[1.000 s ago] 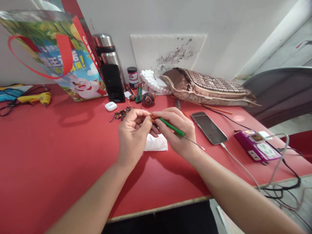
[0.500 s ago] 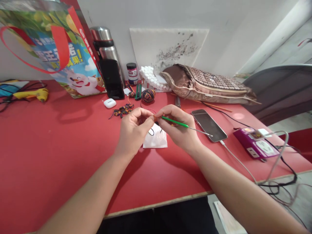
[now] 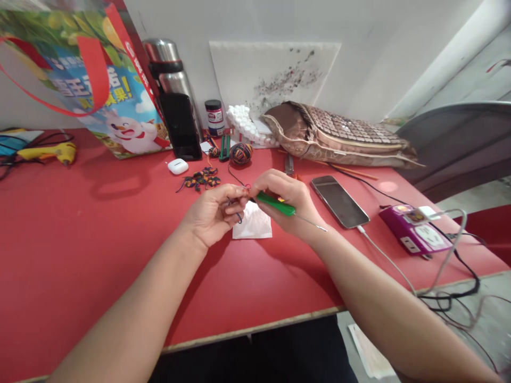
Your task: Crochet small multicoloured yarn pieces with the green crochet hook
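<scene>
My right hand (image 3: 285, 199) is closed round a crochet hook (image 3: 276, 204) with a green grip; its bare metal end points down to the right, away from the fingers. My left hand (image 3: 217, 213) pinches a small bit of multicoloured yarn (image 3: 246, 192) right at the tip of the right fingers. A dark strand (image 3: 239, 217) hangs among the left fingers. Another strand runs back toward a multicoloured yarn ball (image 3: 241, 153). Below both hands lies a white packet (image 3: 255, 223). Left of them rests a crocheted multicoloured piece (image 3: 199, 178). The hook's working tip is hidden by the fingers.
On the red table (image 3: 120, 255) are a white earphone case (image 3: 178, 166), a standing black phone (image 3: 181, 127), a flask (image 3: 170, 69) and a jar (image 3: 215, 117). Rightward lie a charging phone (image 3: 339, 202), a purple power socket (image 3: 415, 231) and a brown cushion (image 3: 339, 138).
The crochet hook has turned so its free end points more steeply down. My left fingers have opened out somewhat, showing the dark strand. The view has shifted slightly.
</scene>
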Motion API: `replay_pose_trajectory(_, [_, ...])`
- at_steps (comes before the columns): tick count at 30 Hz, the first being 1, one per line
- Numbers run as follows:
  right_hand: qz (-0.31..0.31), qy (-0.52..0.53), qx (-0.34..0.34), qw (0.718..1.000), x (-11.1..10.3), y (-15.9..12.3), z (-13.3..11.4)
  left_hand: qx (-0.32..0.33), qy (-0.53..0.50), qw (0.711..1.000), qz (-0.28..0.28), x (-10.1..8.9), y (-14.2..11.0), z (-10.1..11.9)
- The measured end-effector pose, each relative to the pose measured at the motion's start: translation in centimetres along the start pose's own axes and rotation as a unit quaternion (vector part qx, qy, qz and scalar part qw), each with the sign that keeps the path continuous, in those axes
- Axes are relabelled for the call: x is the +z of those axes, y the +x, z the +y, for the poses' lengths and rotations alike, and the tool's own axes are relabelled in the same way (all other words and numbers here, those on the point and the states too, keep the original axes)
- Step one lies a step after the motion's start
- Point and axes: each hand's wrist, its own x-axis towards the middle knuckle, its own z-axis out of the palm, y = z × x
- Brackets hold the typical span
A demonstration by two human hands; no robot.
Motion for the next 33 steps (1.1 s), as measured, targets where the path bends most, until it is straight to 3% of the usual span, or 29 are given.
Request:
replay_pose_trajectory(5, [0.035, 0.031, 0.026, 0.999, 0.5, -0.2, -0.2, 0.087, 0.005, 0.996, 0.032, -0.2, -0.1, -0.4])
replay_pose_trajectory(10, [0.069, 0.124, 0.086, 0.986, 0.4, 0.0, -0.8, 0.064, 0.03, 0.997, -0.032, -0.4, -0.1, -0.5])
replay_pose_trajectory(14, [0.066, 0.163, 0.117, 0.977, 0.0, 0.1, -1.2, 0.099, 0.046, 0.993, -0.051, -0.2, -0.2, -0.5])
replay_pose_trajectory(19, [0.052, 0.104, 0.092, 0.989, -0.5, 0.1, -1.5, 0.141, 0.058, 0.987, -0.044, -0.1, -0.1, -0.6])
replay_pose_trajectory(22, [0.074, 0.08, 0.101, 0.989, -0.6, 0.3, -1.4, 0.153, 0.031, 0.987, -0.035, -0.1, 0.0, -0.7])
replay_pose_trajectory(28, [0.091, 0.19, 0.145, 0.967, -0.5, 0.6, -1.2, 0.151, 0.012, 0.988, -0.024, 0.2, -0.1, -0.8])
replay_pose_trajectory(33, [0.093, 0.245, 0.146, 0.954, -0.6, 0.7, -1.5, 0.19, 0.019, 0.982, -0.011, 0.0, 0.0, -0.9])
